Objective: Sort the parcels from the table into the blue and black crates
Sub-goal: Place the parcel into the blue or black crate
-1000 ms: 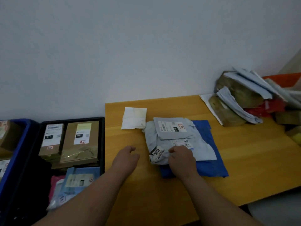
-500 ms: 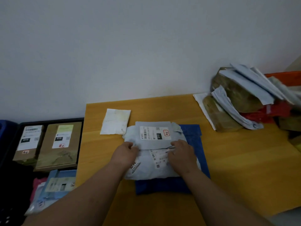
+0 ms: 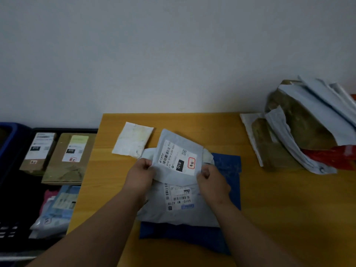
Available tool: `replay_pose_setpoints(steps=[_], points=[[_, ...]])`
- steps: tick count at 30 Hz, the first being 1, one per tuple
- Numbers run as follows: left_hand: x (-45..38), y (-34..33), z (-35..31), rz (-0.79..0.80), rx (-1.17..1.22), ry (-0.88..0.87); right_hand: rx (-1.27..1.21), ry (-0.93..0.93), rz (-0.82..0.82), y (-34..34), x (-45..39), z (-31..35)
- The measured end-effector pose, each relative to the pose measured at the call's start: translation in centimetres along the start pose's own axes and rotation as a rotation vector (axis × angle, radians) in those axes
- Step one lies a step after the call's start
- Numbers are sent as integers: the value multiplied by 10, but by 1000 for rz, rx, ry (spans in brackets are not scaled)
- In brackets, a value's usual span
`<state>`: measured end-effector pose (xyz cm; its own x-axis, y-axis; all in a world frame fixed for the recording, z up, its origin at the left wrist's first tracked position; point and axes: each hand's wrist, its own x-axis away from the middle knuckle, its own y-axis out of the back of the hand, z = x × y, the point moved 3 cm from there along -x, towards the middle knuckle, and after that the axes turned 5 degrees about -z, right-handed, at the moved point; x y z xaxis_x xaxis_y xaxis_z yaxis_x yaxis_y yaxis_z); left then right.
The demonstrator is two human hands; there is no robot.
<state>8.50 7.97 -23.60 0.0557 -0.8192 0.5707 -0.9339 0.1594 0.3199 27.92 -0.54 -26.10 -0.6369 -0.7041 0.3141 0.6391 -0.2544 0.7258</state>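
A person's left hand [image 3: 141,175] and right hand [image 3: 212,182] grip the 2 lower edges of a small grey mailer [image 3: 178,160], fingers curled round its sides and thumbs on top, tilting it up so its white label reading "010" faces the camera. The mailer is held just above a larger grey poly parcel [image 3: 179,209] with a barcode label, which lies on a blue parcel [image 3: 227,166] on the yellow wooden table [image 3: 289,209]. A white padded envelope [image 3: 133,139] lies flat just beyond the left hand, touching the grey parcel's far corner. At the table's right end, a heap of parcels [image 3: 300,128] in brown, grey, white and red wrapping leans against the wall. Left of the table, a black crate [image 3: 63,130] holds 2 brown boxes [image 3: 65,166] labelled "010" and several pale blue and pink mailers [image 3: 57,207]. Beyond it, a corner of a blue crate [image 3: 7,139] shows at the frame's left edge.
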Motion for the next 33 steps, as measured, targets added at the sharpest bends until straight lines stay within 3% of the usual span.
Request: replay_pose_setpoints(steps=[5,8,12,33], points=[[7,15,-8,84,363,78,-371,-114,20,-4,-1,21],[9,31,-9,95,427,78,-630,-178,71,-5,5,34],[12,59,-2,85,474,66,-731,-145,57,-8,22,54],[6,316,99,-247,280,-40,-472,108,148,-168,180,183]])
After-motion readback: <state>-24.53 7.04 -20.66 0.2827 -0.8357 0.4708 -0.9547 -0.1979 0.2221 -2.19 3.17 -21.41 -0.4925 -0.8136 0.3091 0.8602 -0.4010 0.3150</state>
